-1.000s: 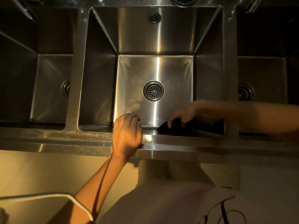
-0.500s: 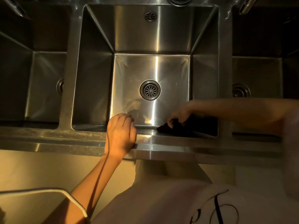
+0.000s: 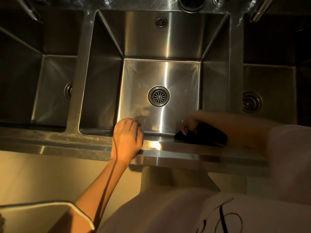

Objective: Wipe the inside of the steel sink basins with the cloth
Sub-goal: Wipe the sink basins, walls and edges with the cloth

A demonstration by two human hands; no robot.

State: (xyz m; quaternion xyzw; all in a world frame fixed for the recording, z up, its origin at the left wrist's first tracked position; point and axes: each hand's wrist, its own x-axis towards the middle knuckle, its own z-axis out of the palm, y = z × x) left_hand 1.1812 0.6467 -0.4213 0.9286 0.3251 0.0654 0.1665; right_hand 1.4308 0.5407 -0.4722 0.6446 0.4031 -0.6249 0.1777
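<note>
— Wiping is under way at the near edge of the middle basin (image 3: 159, 78): a dark cloth (image 3: 203, 134) is pressed against the near right corner, where the inner wall meets the front rim (image 3: 50, 142). How is it held?

— The cloth is clamped under the curled fingers of the right hand (image 3: 191, 122). The left hand (image 3: 126, 140) is kept empty, loosely curled, and is rested on the rim as a brace, near the cloth but apart from it.

— What is judged to make this stroke a good one?

— Firm, even pressure is called for, with the cloth kept flat to the steel and drawn leftward along the near wall in overlapping passes. The seam at the rim is probably easily missed, so it should be followed closely.

— And the remaining work?

— The floor around the drain (image 3: 158, 96) is seen faintly smeared, so it is likely best taken afterwards. The left basin (image 3: 50, 89) and the right basin (image 3: 272, 78) are too dim to be judged.
</note>
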